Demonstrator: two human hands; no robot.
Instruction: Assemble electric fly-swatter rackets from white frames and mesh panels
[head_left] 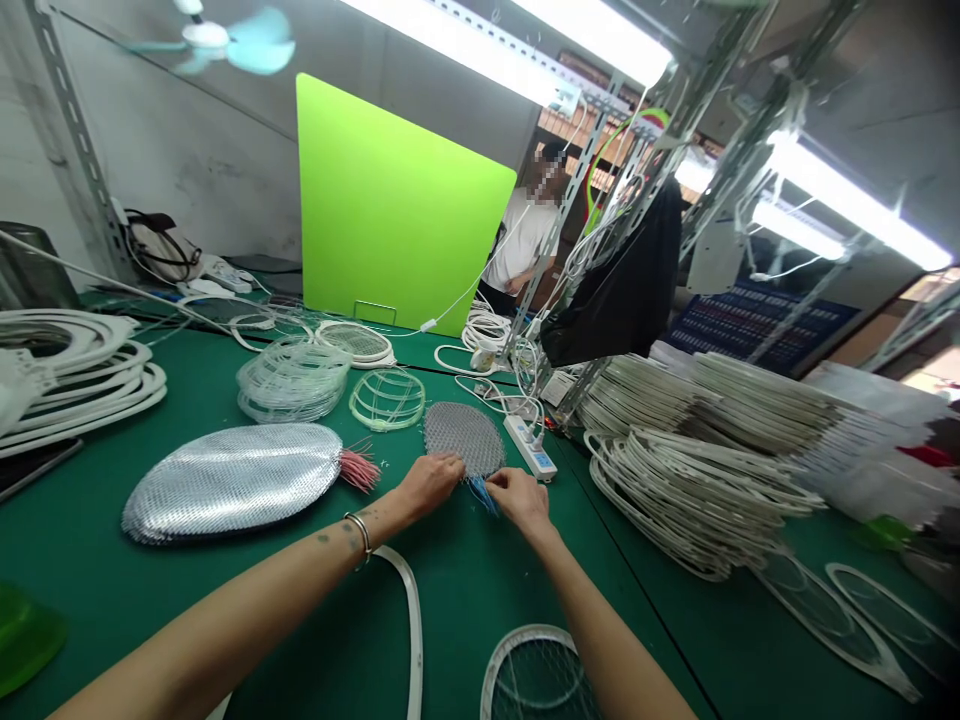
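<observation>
Left hand (427, 485) curls against a wire-mesh oval (463, 440), right hand (521, 500) pinching blue wires (482, 495).

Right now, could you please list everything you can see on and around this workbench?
silver mesh oval: 1, silver, on the green bench left of the hands, pink wire tuft at its end
grey mesh oval: 1, grey, between the hands, blue wire tuft at its end
white racket frame stacks: 2, off-white, bench left and right
clear frame stack: 1, translucent, beyond the silver oval
power strip: 1, white, right of the grey oval
upright panel: 1, lime green, far end of bench
co-worker: 1, white T-shirt, beyond the panel's right edge
left hand: 1, bare, silver bangle on wrist, at the grey oval's edge
right hand: 1, bare, at the blue wires
</observation>
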